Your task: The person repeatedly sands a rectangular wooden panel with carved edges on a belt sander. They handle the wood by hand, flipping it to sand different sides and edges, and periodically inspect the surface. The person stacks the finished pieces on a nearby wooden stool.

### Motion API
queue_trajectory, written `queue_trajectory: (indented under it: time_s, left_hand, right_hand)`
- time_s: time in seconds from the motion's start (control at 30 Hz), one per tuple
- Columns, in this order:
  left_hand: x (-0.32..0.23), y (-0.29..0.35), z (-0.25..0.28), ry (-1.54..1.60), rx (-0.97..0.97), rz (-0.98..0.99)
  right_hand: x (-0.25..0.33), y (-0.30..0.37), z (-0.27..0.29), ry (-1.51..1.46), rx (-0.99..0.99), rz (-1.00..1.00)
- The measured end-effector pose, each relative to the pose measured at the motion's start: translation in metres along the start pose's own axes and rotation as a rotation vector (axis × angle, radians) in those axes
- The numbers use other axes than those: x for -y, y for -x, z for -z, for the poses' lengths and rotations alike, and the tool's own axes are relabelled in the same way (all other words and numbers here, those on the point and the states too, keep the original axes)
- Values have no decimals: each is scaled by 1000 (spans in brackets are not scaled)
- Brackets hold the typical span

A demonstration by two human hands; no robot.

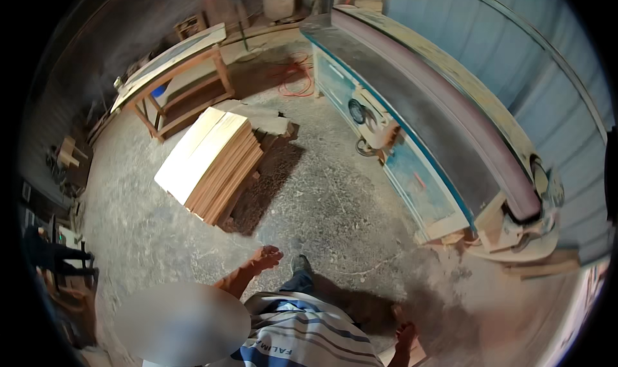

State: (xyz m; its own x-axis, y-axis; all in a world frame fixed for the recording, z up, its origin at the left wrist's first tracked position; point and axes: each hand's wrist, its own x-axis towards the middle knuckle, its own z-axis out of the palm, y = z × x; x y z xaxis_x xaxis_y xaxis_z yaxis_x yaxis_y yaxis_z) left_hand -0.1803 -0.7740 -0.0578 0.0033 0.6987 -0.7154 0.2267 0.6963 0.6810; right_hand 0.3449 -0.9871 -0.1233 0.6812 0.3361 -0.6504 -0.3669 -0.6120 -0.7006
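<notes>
- Two bare hands, both on the person's side of the board stack (201, 151).
- Left hand (267, 257): nearer to the stack, off its near right corner, not touching. Fingers loosely parted, nothing seen in them.
- Right hand (405, 333): well apart from the stack, farther right and closer to the body. Fingers curled; cannot tell whether it holds anything. Pale wood piece (418, 354) beside the wrist, contact unclear.
- Stack lies ahead and left of both hands; long axis runs away from the person, far end angled right.
</notes>
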Motion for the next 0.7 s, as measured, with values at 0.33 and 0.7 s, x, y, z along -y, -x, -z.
queue_trajectory:
  time_s: [0.33, 0.7]
  left_hand:
    - [3, -40, 98, 244, -161, 18]
    - [59, -20, 124, 628, -524, 184]
  right_hand:
    - [101, 27, -159, 125, 371, 114]
    - [211, -12, -376, 582, 603, 235]
